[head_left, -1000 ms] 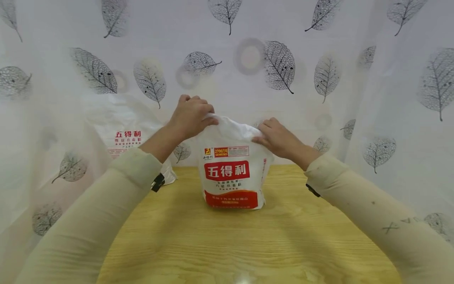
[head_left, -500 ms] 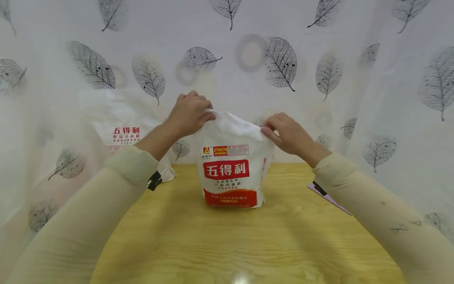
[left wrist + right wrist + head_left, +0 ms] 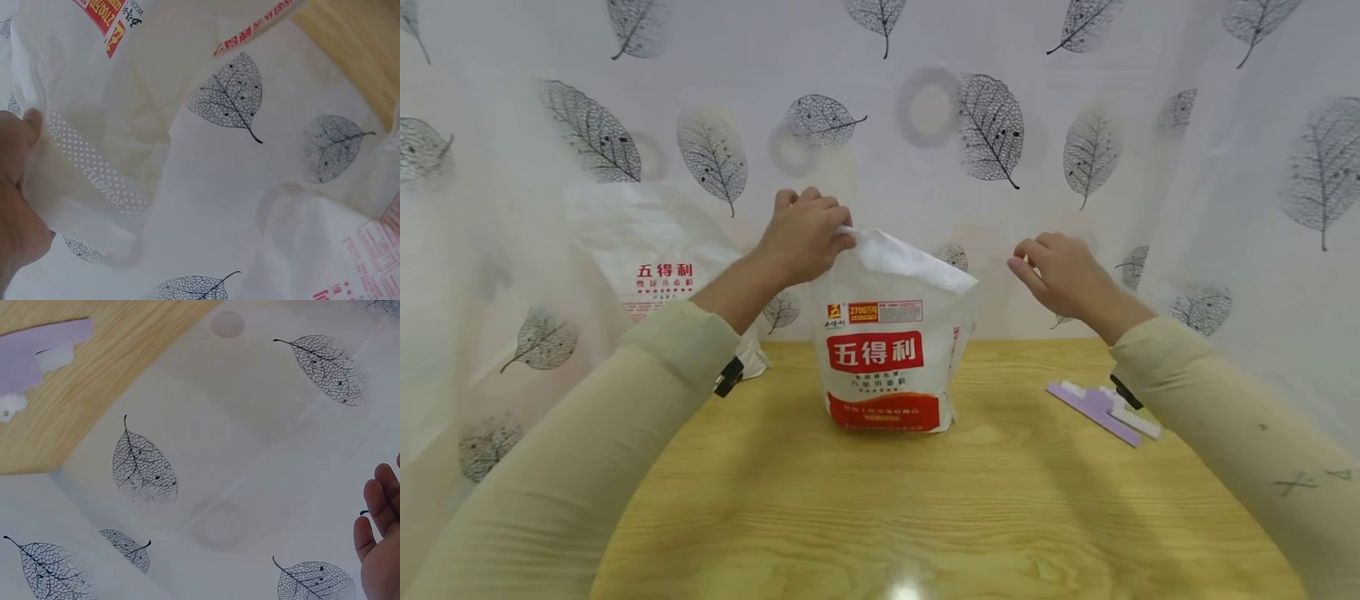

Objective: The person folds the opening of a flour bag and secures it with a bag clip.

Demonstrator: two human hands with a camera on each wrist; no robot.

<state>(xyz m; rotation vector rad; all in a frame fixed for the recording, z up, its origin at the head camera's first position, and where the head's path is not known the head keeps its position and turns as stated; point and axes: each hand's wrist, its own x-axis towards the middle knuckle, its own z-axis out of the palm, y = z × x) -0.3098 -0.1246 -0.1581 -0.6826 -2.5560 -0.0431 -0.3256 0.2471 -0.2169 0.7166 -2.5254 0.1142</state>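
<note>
A white flour bag [image 3: 876,367] with red printing stands upright on the table in the head view. My left hand [image 3: 807,235] pinches its top left corner between thumb and fingers. In the left wrist view, that hand [image 3: 22,187] holds the folded top edge of the bag [image 3: 94,181], beside a dotted strip. The bag's top right corner juts out free. To the right of it, my right hand [image 3: 1066,275] hovers in the air with loosely bent fingers, holding nothing. Below this hand lies a purple and white bag clip [image 3: 1097,407], also visible in the right wrist view.
Behind my left forearm stands a second white flour bag [image 3: 662,250], partly hidden. The wooden table [image 3: 910,508] reaches back to a whitish curtain [image 3: 887,50] printed with dark leaves, which also hangs on both sides.
My right hand has let go of the bag's top right corner and moved away to the right. The clip has come into sight from behind the right forearm. The left hand keeps its hold.
</note>
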